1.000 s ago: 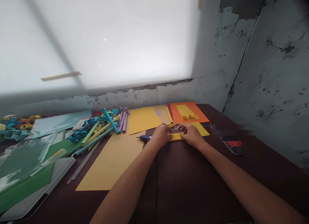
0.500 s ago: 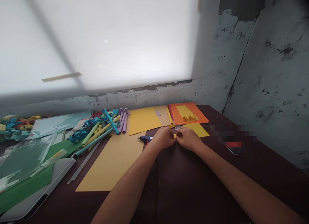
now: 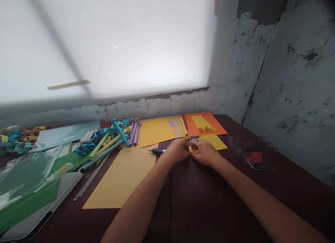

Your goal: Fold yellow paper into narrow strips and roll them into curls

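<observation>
Both hands meet over the dark table, their fingers closed on a small yellow paper strip that looks curled. My left hand pinches its left end, and my right hand grips the right side; the fingers hide much of the strip. Beside the left wrist lies a blue glue gun, its body partly covered by that hand. A yellow paper sheet lies just behind my right hand. Farther back, curled yellow paper strips rest on a yellow piece over an orange sheet.
Yellow card and a large tan sheet cover the table's left-centre. Rolled paper tubes, purple rolls, clear glue sticks and a grey laptop-like slab lie left. A blurred-out object sits right.
The right-hand fingers have shifted slightly around the yellow paper strip, and more of it shows. The whole view has moved a little; other things lie as before.
</observation>
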Available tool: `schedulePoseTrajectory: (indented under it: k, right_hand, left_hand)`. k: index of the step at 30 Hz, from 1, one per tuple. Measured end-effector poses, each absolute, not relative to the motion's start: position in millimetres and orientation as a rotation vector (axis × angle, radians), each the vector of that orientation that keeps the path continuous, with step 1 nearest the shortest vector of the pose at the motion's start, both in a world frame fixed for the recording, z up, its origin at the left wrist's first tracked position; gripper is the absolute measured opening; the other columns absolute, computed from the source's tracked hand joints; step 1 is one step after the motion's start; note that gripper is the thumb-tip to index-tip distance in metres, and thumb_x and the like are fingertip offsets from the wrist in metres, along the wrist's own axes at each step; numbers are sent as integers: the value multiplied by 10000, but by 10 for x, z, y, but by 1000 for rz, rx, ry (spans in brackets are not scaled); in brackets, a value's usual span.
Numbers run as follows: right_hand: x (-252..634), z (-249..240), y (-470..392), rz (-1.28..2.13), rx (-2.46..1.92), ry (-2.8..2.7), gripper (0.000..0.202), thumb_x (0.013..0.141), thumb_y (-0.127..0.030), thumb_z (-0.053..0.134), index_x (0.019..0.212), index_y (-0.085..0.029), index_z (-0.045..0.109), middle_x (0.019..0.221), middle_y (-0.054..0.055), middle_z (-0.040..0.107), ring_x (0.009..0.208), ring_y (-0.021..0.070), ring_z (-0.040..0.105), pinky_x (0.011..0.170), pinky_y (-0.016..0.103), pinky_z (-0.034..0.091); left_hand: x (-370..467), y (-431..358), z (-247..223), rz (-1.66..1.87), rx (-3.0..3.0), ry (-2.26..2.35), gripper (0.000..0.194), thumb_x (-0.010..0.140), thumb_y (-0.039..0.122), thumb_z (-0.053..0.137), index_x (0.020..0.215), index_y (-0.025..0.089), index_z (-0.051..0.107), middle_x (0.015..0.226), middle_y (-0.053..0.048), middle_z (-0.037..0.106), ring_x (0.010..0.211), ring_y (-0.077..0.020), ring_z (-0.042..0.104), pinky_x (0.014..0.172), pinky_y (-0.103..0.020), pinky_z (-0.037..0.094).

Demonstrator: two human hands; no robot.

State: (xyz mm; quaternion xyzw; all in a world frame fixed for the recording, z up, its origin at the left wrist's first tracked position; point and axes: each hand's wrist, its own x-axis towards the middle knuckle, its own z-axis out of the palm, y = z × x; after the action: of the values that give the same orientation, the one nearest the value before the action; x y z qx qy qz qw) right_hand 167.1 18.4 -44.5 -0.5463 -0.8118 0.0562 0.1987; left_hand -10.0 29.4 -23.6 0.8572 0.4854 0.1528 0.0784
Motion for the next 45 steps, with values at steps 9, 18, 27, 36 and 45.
schedulePoseTrajectory:
  k: [9, 18, 27, 36, 45]
  right_hand:
    - [1721, -471, 240, 321, -1470, -2219, 257, 782, -115, 616, 1006, -179, 726, 989, 87, 694, 932, 231, 639, 805, 304, 451]
    - [1854, -424, 253, 567, -1413, -2133, 486, 635, 65, 543, 987, -187, 763, 1037, 66, 760, 991, 206, 700, 858, 258, 507]
    - [1913, -425, 271, 665, -1400, -2104, 564, 585, 73, 492, 992, -193, 777, 1083, 63, 770, 1060, 211, 710, 912, 264, 519]
    - [1913, -439, 287, 660, -1418, -2082, 498, 607, 50, 500, 941, -190, 780, 1050, 63, 784, 1025, 216, 719, 892, 275, 531]
    - [1895, -444, 325, 615, -1439, -2085, 412, 701, 18, 486, 887, -198, 785, 980, 49, 796, 959, 205, 721, 845, 273, 524]
  left_hand:
    - [-206, 328, -163, 363, 2575, 1298, 163, 790, 268, 656, 722, 172, 769, 674, -32, 686, 636, -156, 563, 616, -253, 376]
    - [-317, 360, -120, 274, 2546, 1214, 196, 732, 184, 656, 866, 217, 795, 785, -22, 720, 735, -175, 623, 679, -223, 442]
    - [-381, 371, -115, 234, 2505, 1212, 473, 682, 49, 604, 1048, 265, 810, 975, -6, 772, 858, -178, 685, 725, -200, 484]
    - [-70, 215, -173, 415, 2518, 1561, 256, 827, 426, 674, 834, 194, 784, 872, -103, 755, 883, -280, 685, 789, -330, 505]
    - [-49, 224, -163, 369, 2484, 1645, 181, 750, 385, 735, 835, 227, 761, 911, -78, 741, 887, -274, 680, 751, -320, 505]
